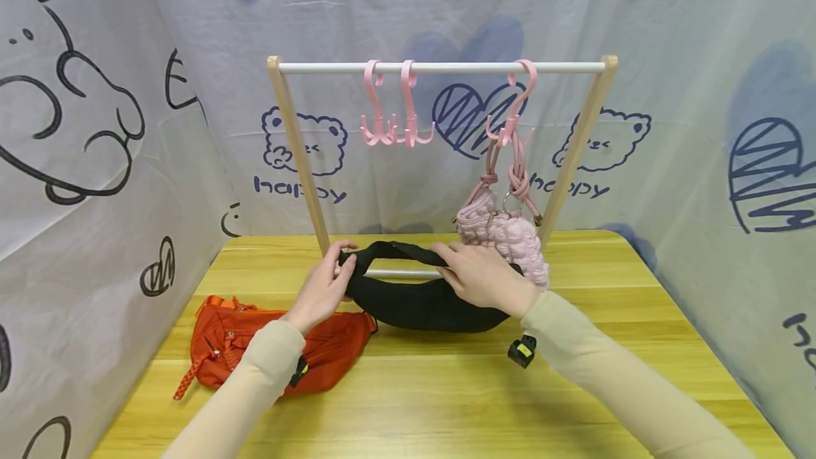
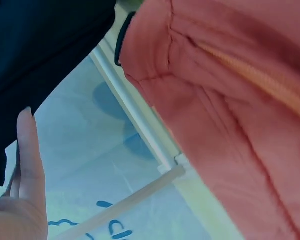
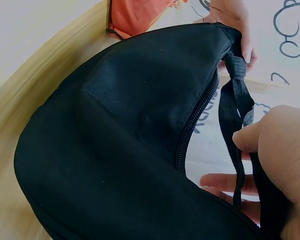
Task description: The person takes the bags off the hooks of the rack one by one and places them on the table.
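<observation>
A black shoulder bag (image 1: 427, 304) with a zipper hangs in the air above the table, its strap arched over the top. At the bag's left end, my left hand (image 1: 321, 289) holds the corner between thumb and fingers; the left wrist view shows only part of this hand (image 2: 27, 175) against the black fabric. Farther right, my right hand (image 1: 484, 276) grips the strap. In the right wrist view, the thumb and fingers of the right hand (image 3: 282, 155) close about the strap (image 3: 235, 107). An orange-red waist bag (image 1: 331, 353) lies on the table beneath my left forearm.
Behind the hands stands a rack with a white bar (image 1: 455, 68) and wooden posts (image 1: 295, 133). Pink hooks (image 1: 377, 105) hang from the bar. A pink woven bag (image 1: 510, 236) dangles from the right hook (image 1: 519, 101). Printed curtains surround the wooden table (image 1: 446, 402).
</observation>
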`<control>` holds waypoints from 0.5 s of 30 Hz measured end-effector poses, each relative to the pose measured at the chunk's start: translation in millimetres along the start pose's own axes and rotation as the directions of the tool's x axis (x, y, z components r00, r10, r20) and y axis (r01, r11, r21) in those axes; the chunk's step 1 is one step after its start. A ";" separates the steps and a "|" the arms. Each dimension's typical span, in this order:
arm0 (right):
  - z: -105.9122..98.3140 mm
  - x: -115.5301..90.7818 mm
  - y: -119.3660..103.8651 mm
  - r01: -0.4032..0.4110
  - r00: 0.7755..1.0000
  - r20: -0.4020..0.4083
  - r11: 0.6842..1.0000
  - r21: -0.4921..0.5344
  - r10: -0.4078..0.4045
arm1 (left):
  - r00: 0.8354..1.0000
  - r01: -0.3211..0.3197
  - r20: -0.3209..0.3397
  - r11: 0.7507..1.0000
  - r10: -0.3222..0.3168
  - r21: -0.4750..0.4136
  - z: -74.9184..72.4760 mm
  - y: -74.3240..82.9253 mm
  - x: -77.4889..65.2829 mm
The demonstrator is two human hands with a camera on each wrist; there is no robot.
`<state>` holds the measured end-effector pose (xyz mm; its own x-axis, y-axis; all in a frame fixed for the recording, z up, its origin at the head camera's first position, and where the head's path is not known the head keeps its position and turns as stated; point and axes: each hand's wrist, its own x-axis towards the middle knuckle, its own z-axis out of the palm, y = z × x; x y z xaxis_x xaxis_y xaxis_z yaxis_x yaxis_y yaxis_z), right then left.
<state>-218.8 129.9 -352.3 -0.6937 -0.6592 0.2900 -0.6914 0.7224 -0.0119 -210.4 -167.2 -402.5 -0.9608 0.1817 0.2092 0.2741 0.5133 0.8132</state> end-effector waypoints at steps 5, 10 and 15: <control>1.0 1.4 -0.1 0.018 0.999 0.028 0.999 -0.034 -0.017 | 0.977 -0.188 -0.036 0.927 0.210 0.324 1.6 4.5 0.9; 1.9 2.1 0.1 0.022 0.999 0.046 0.998 -0.052 -0.019 | 0.929 -0.331 0.016 0.809 0.370 0.485 3.2 5.9 2.0; 2.8 3.0 0.3 0.023 0.998 0.065 0.999 -0.046 -0.020 | 0.884 -0.430 0.099 0.709 0.458 0.558 2.9 5.7 3.0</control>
<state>-221.7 127.7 -354.0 -0.6917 -0.6856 0.2271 -0.6970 0.7160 0.0388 -211.6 -161.3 -398.8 -0.7194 0.4788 0.5031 0.6304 0.7542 0.1837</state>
